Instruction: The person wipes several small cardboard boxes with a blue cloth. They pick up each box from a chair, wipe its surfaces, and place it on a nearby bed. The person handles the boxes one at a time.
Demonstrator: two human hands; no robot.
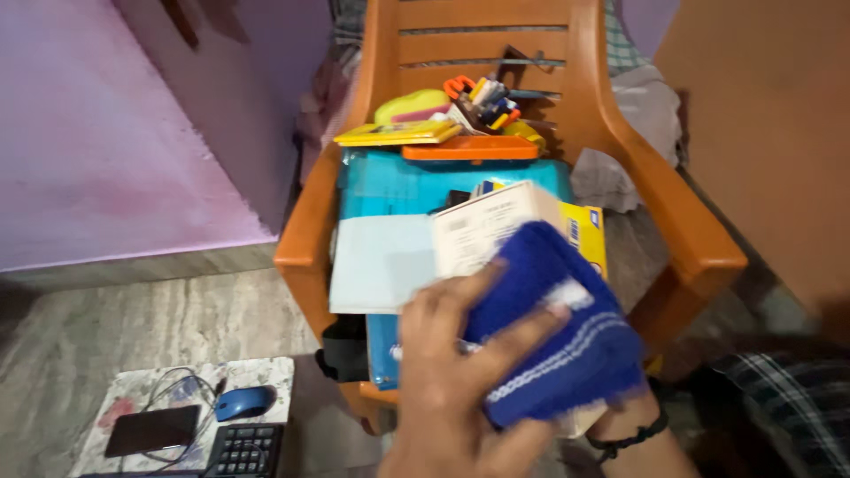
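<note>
A person's left hand [452, 372] presses a blue cloth [558, 327] against a white box [491, 226], fingers spread flat over it, above an orange chair [691, 239] stacked with books; wiping appears underway. Right hand unseen.

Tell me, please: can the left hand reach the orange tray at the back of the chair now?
Probably not directly: the left hand grips the blue cloth, and the orange tray lies beyond the teal box.

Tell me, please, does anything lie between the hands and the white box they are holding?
Yes: a blue cloth covers the right hand and lies against the white box. The left hand grips the cloth too.
</note>
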